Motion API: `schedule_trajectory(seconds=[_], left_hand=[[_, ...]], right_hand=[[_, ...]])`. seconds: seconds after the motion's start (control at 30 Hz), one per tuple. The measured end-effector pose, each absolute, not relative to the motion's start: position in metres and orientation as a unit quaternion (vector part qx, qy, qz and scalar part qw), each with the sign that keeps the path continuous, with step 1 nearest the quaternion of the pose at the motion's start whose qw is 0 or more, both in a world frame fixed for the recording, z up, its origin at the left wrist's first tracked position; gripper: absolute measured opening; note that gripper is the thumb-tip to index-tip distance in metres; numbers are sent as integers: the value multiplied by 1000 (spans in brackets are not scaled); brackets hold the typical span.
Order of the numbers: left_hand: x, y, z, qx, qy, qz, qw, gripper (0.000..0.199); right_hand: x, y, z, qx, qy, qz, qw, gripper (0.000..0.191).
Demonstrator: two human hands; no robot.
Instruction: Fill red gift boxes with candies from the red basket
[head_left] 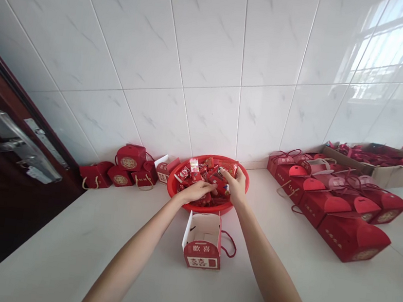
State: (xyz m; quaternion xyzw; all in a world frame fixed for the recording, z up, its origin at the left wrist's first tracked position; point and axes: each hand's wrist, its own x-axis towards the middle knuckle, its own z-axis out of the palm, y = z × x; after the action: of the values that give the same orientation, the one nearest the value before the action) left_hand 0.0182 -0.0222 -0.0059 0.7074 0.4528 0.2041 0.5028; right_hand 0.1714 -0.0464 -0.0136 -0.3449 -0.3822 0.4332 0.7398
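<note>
A red plastic basket full of red wrapped sweets stands against the tiled wall. My right hand is at its right side, fingers closed on a red candy packet. Inside the basket, my left hand bends down among the wrappers. Its fingertips are partly hidden, and what they pinch, if anything, does not show. Just in front of the basket, between my forearms, an open red gift box with white inner walls sits upright. A dark red cord handle loops from its right side.
Closed red gift boxes stand in rows on the right, before a cardboard carton of red items. More red boxes are stacked at the left, beside another open box. A dark door borders the white tabletop.
</note>
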Motion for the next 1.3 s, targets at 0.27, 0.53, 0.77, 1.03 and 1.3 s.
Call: schedule_trajectory(seconds=[0.27, 0.53, 0.77, 1.03, 1.3], left_hand=[[3, -10, 20, 453, 479, 345, 668, 36], [-3, -11, 13, 449, 425, 439, 652, 35], [0, -12, 1, 479, 362, 491, 631, 45], [9, -18, -4, 501, 334, 515, 610, 31], [17, -27, 0, 535, 351, 482, 598, 43]], right_hand=[[171, -45, -15, -350, -386, 433, 736, 31], [171, -48, -13, -350, -398, 433, 729, 33], [171, -47, -14, -345, -418, 433, 720, 35], [171, -43, -18, -360, -440, 423, 706, 36], [172, -42, -20, -379, -487, 389, 684, 32]])
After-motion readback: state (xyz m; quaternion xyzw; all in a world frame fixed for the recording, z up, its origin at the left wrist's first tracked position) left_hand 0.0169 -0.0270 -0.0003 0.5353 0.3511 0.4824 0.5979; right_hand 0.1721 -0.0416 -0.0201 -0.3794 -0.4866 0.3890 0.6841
